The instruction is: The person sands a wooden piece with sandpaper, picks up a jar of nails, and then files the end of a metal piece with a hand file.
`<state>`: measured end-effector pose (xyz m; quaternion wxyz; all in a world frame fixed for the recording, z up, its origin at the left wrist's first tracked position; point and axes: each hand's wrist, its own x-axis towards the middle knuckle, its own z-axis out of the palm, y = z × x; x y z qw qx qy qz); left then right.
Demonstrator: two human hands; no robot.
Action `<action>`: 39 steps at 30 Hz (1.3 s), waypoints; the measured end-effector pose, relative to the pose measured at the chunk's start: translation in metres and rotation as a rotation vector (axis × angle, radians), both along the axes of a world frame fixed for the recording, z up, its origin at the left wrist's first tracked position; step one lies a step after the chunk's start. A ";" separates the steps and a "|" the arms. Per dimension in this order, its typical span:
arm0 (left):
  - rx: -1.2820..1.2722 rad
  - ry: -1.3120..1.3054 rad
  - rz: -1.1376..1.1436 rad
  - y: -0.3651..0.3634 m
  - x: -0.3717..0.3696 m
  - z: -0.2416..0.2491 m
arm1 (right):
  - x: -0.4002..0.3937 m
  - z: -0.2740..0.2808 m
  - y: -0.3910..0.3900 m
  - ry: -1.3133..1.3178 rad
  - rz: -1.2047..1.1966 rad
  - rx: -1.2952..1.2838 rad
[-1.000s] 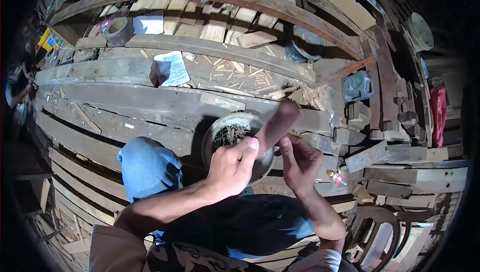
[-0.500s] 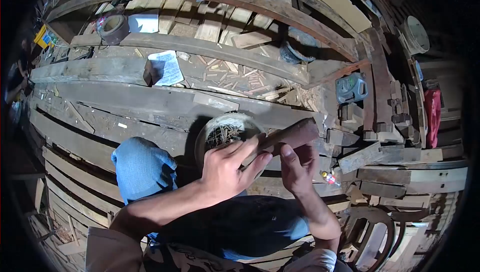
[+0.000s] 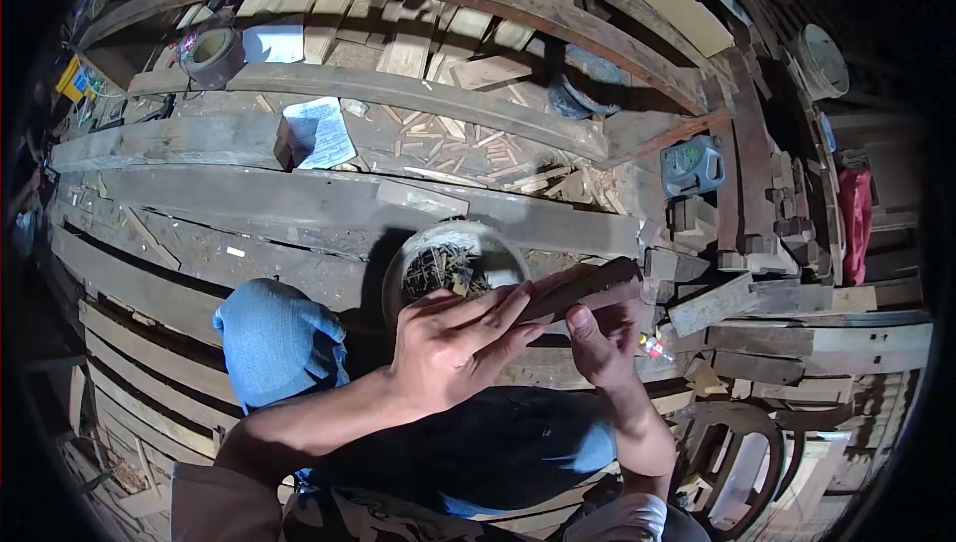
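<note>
A dark brown, flat piece (image 3: 583,288) that looks like folded sandpaper slants up to the right between my hands. My left hand (image 3: 453,348) closes on its lower left end, with the fingers laid along the top and the thumb underneath. Near the wider right end, my right hand (image 3: 604,341) grips it from below, thumb up against its near face and fingers behind. Just beyond my left fingers stands a round bucket (image 3: 403,268), partly covered by the hand. Nails or similar thin dark bits (image 3: 438,271) lie inside the bucket.
Long wooden beams (image 3: 329,194) run across the floor ahead. Wood offcuts (image 3: 478,154) are scattered beyond them, near a written paper sheet (image 3: 321,134). A grey-blue jug (image 3: 694,166) stands to the right, and a small bottle (image 3: 654,347) lies beside my right wrist.
The brown piece has tilted, so its dark edge now faces up and its right end sits slightly lower. Both hands keep hold of it, and the view has shifted a little.
</note>
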<state>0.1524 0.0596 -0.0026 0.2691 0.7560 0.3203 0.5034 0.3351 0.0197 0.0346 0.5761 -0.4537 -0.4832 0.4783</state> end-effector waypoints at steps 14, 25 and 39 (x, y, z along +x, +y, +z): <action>-0.549 -0.070 -0.287 0.003 -0.013 0.017 | -0.005 0.004 0.008 -0.199 0.104 -0.016; -0.494 -0.138 -0.196 -0.007 -0.003 0.005 | -0.001 -0.002 0.002 -0.053 0.146 -0.129; -0.246 0.114 -0.199 -0.011 0.008 -0.003 | -0.030 -0.015 -0.001 0.200 -0.060 -0.180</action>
